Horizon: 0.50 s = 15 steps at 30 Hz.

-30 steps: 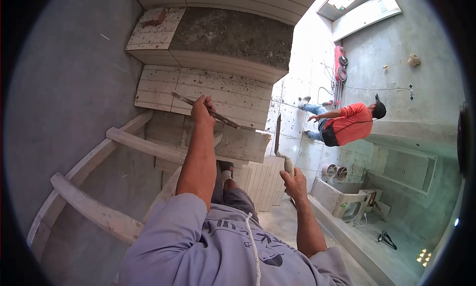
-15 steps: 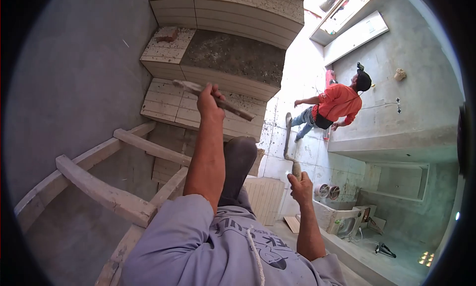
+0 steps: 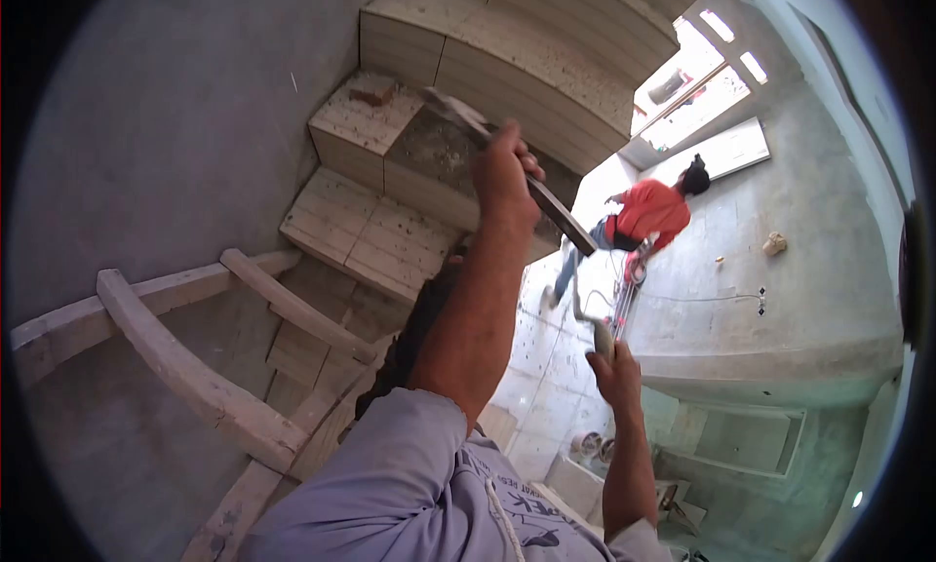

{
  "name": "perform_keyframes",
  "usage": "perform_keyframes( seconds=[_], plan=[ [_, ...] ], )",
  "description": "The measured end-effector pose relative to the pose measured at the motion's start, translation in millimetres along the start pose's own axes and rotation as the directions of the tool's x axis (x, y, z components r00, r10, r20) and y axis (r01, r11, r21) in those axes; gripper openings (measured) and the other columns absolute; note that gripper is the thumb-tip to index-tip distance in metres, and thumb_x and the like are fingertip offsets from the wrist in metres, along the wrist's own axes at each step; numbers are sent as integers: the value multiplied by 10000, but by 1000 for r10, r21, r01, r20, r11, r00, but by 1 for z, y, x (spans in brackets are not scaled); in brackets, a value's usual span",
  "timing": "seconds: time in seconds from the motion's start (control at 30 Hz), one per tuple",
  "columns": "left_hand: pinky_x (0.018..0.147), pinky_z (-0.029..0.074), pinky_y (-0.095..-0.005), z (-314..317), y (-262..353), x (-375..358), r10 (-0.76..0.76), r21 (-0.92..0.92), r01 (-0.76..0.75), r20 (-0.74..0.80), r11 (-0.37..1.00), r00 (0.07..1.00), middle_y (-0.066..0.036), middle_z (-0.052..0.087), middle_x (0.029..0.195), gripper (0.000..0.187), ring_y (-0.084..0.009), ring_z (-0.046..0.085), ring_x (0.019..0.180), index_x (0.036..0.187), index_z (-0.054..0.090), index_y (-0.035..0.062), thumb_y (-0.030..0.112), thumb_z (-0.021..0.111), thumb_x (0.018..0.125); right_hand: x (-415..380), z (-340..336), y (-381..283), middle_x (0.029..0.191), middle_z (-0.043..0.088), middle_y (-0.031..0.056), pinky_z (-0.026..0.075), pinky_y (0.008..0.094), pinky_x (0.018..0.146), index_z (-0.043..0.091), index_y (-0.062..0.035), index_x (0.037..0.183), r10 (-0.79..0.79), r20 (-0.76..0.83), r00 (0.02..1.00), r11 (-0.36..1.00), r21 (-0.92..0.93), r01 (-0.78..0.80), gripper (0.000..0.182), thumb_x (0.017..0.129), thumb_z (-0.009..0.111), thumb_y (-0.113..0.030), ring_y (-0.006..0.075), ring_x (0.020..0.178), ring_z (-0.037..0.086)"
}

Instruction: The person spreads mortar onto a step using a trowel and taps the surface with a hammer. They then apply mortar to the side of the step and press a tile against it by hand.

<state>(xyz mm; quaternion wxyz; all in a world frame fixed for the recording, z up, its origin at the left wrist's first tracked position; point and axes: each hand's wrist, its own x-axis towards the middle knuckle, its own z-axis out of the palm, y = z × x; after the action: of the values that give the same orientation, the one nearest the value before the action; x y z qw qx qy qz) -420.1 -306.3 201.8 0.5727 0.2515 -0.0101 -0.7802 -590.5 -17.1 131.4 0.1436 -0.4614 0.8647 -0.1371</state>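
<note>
My left grip (image 3: pixel 505 172) is clenching a long bar (image 3: pixel 563 217) before the stairs (image 3: pixel 390 240); near them, my right grip (image 3: pixel 616 375) is clasping a trowel (image 3: pixel 604 340) by its handle.

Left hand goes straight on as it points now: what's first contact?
Probably the tiled riser just past the left hand. Depth is unclear, so the rough tread below that riser could come first.
</note>
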Motion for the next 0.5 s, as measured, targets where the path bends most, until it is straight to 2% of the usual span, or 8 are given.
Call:
perform_keyframes(
  seconds=[0.03, 0.1, 0.13, 0.2, 0.23, 0.3, 0.37, 0.5],
  plan=[
    [473, 363, -258, -13, 0, 10, -9, 0, 9, -27, 1000, 1000, 53, 404, 614, 233, -68, 394, 496, 725, 459, 155, 215, 599, 903, 21, -2, -16, 751, 628, 249, 469, 499, 645, 517, 9, 886, 13, 72, 997, 999, -30, -11, 434, 798, 688, -380, 439, 724, 622],
    [484, 369, -262, -28, 14, 33, 102, -19, -110, -255, 994, 962, 63, 393, 595, 263, -69, 387, 489, 696, 433, 175, 221, 593, 900, 61, 3, -39, 778, 634, 237, 474, 490, 656, 511, -9, 938, -93, 111, 989, 989, -100, 104, 431, 808, 681, -383, 422, 739, 629],
    [488, 370, -264, -42, 19, 46, 136, -24, -150, -294, 988, 946, 66, 390, 595, 264, -67, 387, 491, 693, 428, 178, 219, 589, 898, 83, 9, -47, 778, 634, 237, 474, 490, 656, 511, -9, 938, -88, 115, 989, 991, -94, 99, 431, 808, 681, -383, 422, 739, 629],
    [497, 374, -269, -65, 30, 64, 200, -10, -217, -347, 976, 916, 68, 380, 593, 270, -67, 389, 498, 686, 419, 180, 215, 582, 898, 129, 19, -61, 802, 640, 226, 479, 479, 665, 502, -27, 976, -287, 160, 944, 953, -57, 299, 428, 816, 675, -385, 408, 758, 636],
    [501, 378, -270, -72, 37, 68, 228, 11, -241, -363, 970, 903, 67, 374, 592, 274, -68, 390, 504, 682, 415, 179, 214, 578, 899, 154, 27, -67, 829, 644, 220, 483, 476, 682, 500, -26, 970, -312, 190, 931, 941, -72, 330, 418, 821, 668, -379, 398, 779, 639],
    [501, 382, -269, -89, 48, 80, 263, 54, -263, -392, 963, 882, 68, 373, 597, 272, -69, 391, 508, 684, 414, 176, 212, 577, 898, 201, 49, -80, 824, 646, 220, 482, 481, 708, 499, -20, 965, -256, 271, 928, 940, -155, 305, 426, 835, 647, -397, 399, 794, 640],
    [500, 385, -268, -97, 58, 92, 300, 90, -290, -420, 953, 856, 69, 372, 602, 269, -70, 391, 512, 686, 414, 173, 210, 576, 898, 241, 76, -90, 829, 648, 227, 479, 484, 726, 495, -13, 981, -197, 279, 940, 955, -162, 249, 449, 846, 624, -422, 400, 810, 641],
    [504, 384, -251, -94, 81, 113, 316, -16, -363, -455, 932, 832, 71, 385, 626, 249, -65, 394, 523, 705, 426, 158, 198, 577, 899, 291, 85, -146, 844, 644, 257, 481, 493, 733, 482, -18, 1007, -241, 300, 923, 948, -129, 290, 463, 860, 604, -440, 412, 817, 646]
  ],
)
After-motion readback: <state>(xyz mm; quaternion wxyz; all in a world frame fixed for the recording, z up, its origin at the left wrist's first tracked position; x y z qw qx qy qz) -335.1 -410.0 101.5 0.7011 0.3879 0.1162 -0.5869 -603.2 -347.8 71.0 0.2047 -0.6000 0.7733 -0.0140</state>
